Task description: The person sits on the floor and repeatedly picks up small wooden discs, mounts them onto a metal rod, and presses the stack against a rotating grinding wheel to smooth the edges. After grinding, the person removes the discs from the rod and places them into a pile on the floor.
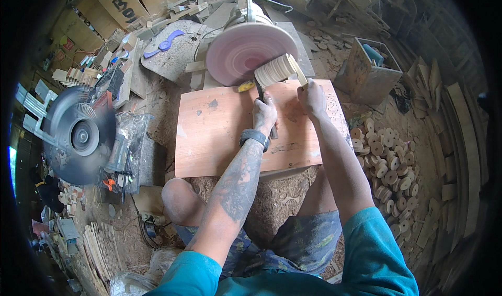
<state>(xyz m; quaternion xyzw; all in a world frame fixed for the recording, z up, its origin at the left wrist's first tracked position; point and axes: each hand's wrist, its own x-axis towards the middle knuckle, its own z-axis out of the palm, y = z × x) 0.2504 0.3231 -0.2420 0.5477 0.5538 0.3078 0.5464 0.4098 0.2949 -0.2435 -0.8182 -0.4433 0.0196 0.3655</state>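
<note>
A stack of pale round wooden discs point(274, 71) lies against the lower right of the large reddish disc of a disc sander point(230, 55). My right hand point(312, 99) is closed round the end of a short wooden handle point(300, 73) at the stack's right end. My left hand point(265, 113) is wrapped round a dark narrow bar point(274, 133), whose upper end reaches the stack's left end. Both hands are over a flat wooden board point(209, 134) in front of the sander. A small yellow piece point(244, 87) lies at the board's far edge, beside the bar.
A heap of loose wooden discs point(389, 162) covers the floor at right. Behind it stands a wooden box point(366, 68). A fan point(81, 134) is at left, near a cluttered bench point(138, 149). A purple fan blade point(165, 45) lies on a panel at far left.
</note>
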